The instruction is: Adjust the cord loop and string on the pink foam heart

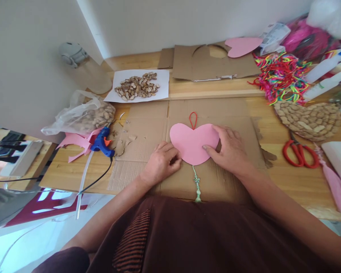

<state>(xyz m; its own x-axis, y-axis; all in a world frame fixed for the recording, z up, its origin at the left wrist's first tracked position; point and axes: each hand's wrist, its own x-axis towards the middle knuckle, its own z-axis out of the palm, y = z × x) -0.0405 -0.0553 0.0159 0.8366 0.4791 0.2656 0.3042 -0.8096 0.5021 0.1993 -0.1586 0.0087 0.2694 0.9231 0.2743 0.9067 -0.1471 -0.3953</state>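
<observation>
A pink paper heart [193, 146] lies on a cardboard sheet [147, 132] in front of me. From its top notch a red cord loop [193, 120] sticks out, and a pale green knotted cord [197, 182] hangs from its bottom point. My left hand [162, 161] is closed at the heart's lower left edge, thumb and forefinger pinched together there. My right hand [229, 148] grips the right side, its thumb on the pink face and its fingers curled at the edge.
Left are a blue glue gun [102, 142], pink scraps [79, 142] and a bag of peanuts [88, 112]. Peanut shells [138, 86] lie on white paper behind. Right are red-handled scissors [300, 153], a shell-covered heart [309, 119], coloured cords [285, 76] and a pink tassel [333, 182].
</observation>
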